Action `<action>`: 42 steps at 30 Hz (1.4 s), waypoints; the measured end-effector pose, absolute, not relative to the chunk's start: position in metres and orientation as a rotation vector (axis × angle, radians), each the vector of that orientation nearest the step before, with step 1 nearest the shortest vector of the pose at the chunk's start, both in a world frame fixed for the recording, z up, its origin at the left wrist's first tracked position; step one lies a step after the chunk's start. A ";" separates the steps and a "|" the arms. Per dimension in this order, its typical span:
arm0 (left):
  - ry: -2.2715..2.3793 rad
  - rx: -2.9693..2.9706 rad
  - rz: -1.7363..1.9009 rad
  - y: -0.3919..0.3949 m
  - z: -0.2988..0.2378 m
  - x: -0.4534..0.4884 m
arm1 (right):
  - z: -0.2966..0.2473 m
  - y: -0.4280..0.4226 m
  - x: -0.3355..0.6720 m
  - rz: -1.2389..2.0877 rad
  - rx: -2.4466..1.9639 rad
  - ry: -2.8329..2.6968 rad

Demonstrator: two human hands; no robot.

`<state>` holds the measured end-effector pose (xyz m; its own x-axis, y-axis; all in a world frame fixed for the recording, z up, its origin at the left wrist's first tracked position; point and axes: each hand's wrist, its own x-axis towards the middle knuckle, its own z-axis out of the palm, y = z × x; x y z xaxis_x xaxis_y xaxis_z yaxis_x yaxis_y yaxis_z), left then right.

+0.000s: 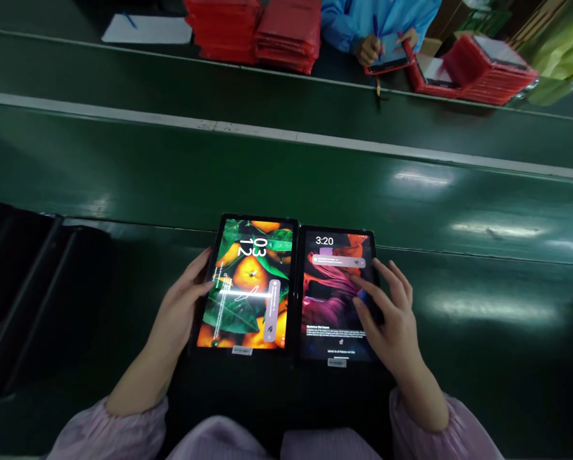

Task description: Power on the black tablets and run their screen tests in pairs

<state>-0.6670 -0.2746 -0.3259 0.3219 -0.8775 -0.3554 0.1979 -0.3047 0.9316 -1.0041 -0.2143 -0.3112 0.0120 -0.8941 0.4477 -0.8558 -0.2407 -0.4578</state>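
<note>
Two lit tablets lie side by side in front of me on the dark green bench. The left tablet [248, 287] shows an orange-and-leaf picture with a clock reading 03 12. My left hand [185, 300] rests against its left edge, fingers curled on the rim. The right tablet [336, 294] shows a red and purple wallpaper with the time 3:20. My right hand [389, 313] lies over its right side, fingers spread and fingertips touching the screen. Pale pink sleeves cover both my forearms.
A green conveyor belt [286, 185] with a pale strip runs across behind the tablets. Stacks of red cases [255, 29] stand on the far side. A person in a blue top [377, 19] holds a pen over a tablet there. Dark trays [22, 287] sit at my left.
</note>
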 end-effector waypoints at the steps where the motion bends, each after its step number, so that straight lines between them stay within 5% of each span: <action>1: -0.687 1.489 -1.235 -0.274 -0.328 -0.665 | -0.306 -0.214 -1.000 -1.022 -2.311 1.829; 6: -0.958 1.493 -1.285 -0.272 -0.341 -0.648 | -0.284 -0.205 -0.997 -0.982 -2.524 1.461; 19: -1.554 1.849 -0.969 -0.285 -0.305 -0.666 | -0.291 -0.151 -0.992 -0.872 -2.536 1.592; 27: -1.141 1.786 -1.127 -0.267 -0.306 -0.645 | -0.309 -0.174 -1.007 -1.043 -2.247 2.137; 42: -0.892 1.801 -1.092 -0.251 -0.319 -0.645 | -0.304 -0.149 -1.004 -1.104 -2.311 1.842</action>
<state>-0.6453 -0.2508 -0.3191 0.3706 -0.8686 -0.3289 -0.1484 -0.4049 0.9022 -1.0038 -0.1490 -0.3036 0.0733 -0.8511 0.5199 -0.8599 -0.3180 -0.3994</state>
